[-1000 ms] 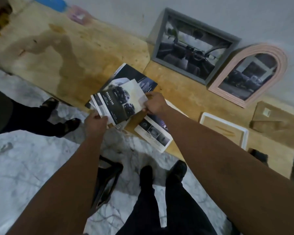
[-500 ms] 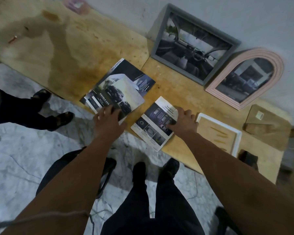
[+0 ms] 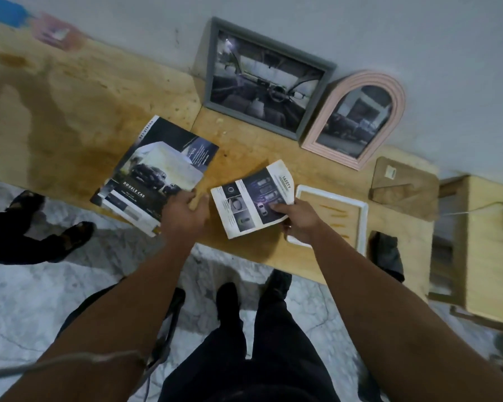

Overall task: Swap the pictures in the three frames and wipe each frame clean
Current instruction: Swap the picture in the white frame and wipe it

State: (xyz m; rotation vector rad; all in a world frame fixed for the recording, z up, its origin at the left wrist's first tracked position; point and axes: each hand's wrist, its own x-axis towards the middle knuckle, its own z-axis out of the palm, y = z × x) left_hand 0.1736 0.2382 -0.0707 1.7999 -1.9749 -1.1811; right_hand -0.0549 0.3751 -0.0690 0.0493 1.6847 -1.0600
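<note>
- "Safety" sheet (image 3: 253,198) is pinched at its near-right corner by right hand (image 3: 298,221), thumb on top, other fingers curled beneath; sheet is lifted a bit off wooden table (image 3: 70,111), far edge curling up.
- Left hand (image 3: 183,216) is laid on near-right corner of "Double Cab" stack (image 3: 154,172); fingers seen from behind, pinch vs. press can't be told.
- White frame (image 3: 363,210) lies flat just right of the sheet, partly under right hand, no pic in it.
- Grey frame (image 3: 266,79) and pink arched frame (image 3: 357,117) are leaned on wall, side by side, pics inside.
- Brown backing board (image 3: 404,190) lies flat, right of white frame.
</note>
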